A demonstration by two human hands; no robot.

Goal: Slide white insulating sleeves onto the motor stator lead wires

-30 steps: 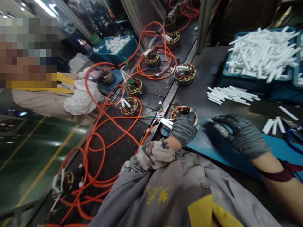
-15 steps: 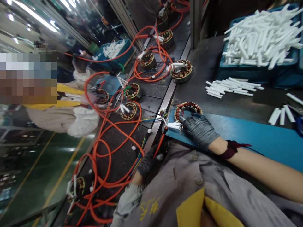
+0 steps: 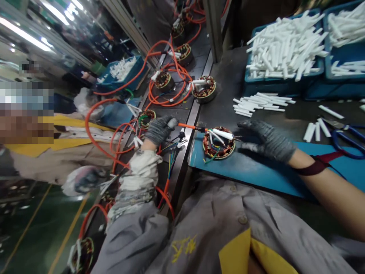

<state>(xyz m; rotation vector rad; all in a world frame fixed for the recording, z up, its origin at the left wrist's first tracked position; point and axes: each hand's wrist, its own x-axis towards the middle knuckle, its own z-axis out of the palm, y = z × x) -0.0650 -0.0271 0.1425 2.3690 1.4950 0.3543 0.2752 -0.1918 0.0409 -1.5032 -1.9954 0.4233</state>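
My gloved left hand (image 3: 160, 130) is closed round an orange cable (image 3: 186, 126), stretched to the right from my fingers. The cable's end, with white sleeves (image 3: 222, 134) and thin wires, lies over a copper-wound stator (image 3: 219, 147). That stator rests on the blue mat (image 3: 270, 167) in front of me. To the right of the stator, my gloved right hand (image 3: 265, 140) is open, thumb and fingers apart, with nothing between them. Its fingertips are close to the wire ends but look apart from them.
Blue bins (image 3: 285, 80) of white tubes stand at the back right, with loose tubes (image 3: 261, 104) before them. Blue-handled scissors (image 3: 346, 139) lie at right. More stators (image 3: 203, 89) and orange cables crowd the line at left. A co-worker's gloved hand (image 3: 88, 179) is across the line.
My left hand has come up from near my waist and now holds the orange cable over the stator. My right hand has let go of the stator and moved right, opening.
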